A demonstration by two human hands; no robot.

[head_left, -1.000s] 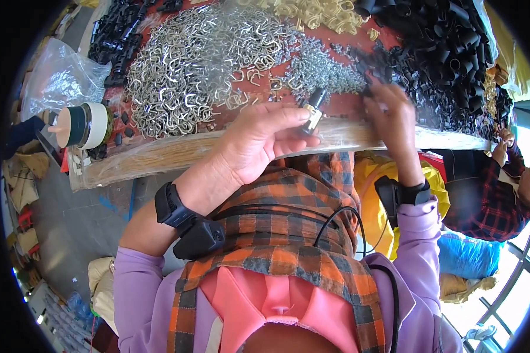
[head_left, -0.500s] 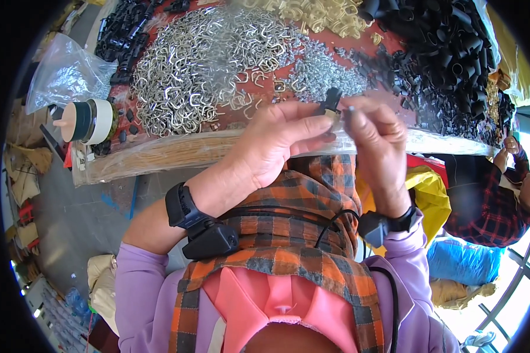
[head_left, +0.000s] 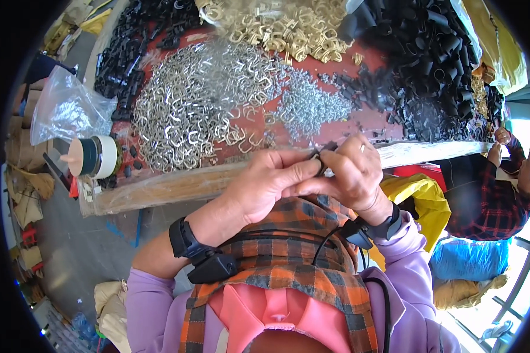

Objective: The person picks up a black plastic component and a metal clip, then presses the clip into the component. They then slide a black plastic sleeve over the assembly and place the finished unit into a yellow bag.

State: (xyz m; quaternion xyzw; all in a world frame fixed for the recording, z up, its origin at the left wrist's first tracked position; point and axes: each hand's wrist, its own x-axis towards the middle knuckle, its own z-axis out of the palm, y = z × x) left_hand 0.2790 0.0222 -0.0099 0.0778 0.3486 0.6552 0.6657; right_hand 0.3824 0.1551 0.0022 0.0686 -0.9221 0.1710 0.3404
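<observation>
Both hands meet in front of the table's near edge, around a small black plastic part (head_left: 328, 148). My left hand (head_left: 266, 183) pinches it between thumb and fingers from the left. Against its other side, my right hand (head_left: 353, 175) is closed with bent fingers; they cover most of the part, and whether they hold a second small piece cannot be made out. Just beyond the hands lie a heap of small shiny screw-like pieces (head_left: 312, 105) and a larger heap of bent silver metal loops (head_left: 185, 112).
Gold-coloured clips (head_left: 288, 32) are heaped at the far side, black tubular pieces (head_left: 441, 65) at the right, black parts (head_left: 121, 76) at the left. A lidded jar (head_left: 103, 157) and a clear plastic bag (head_left: 71, 112) sit at the left edge. Another person (head_left: 494, 194) works at the right.
My right hand has moved left and closed in against the part in my left hand. Both hands now sit lower in the picture, and more of the table shows.
</observation>
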